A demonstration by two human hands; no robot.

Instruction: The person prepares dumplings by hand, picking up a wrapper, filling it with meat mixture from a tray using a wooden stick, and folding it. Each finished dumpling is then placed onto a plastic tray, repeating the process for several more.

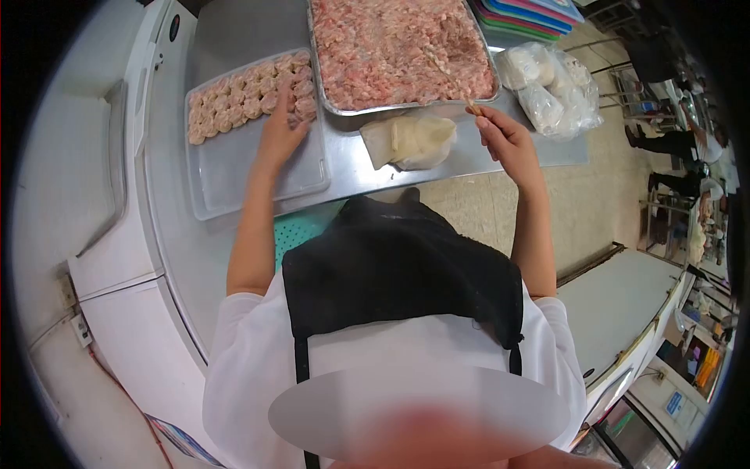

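A clear plastic tray (pixel 254 176) holds rows of meat-filled dumplings (pixel 234 102) across its far part. My left hand (pixel 283 129) is over the tray's right side, fingers stretched and apart, close to the end dumplings; I see nothing held in it. My right hand (pixel 506 144) grips the end of a thin stick-like spatula (pixel 473 107), whose far part reaches over the minced meat (pixel 398 51). That meat fills a large metal pan (pixel 359 110). Below the pan, a stack of pale dough wrappers (pixel 418 141) lies in a plastic bag on the steel table.
Plastic bags of white rounded pieces (pixel 551 86) sit at the table's right end. Behind them are stacked coloured lids or trays (pixel 527 16). A white appliance (pixel 117 313) stands to the left. Other people (pixel 687 148) are farther off at the right.
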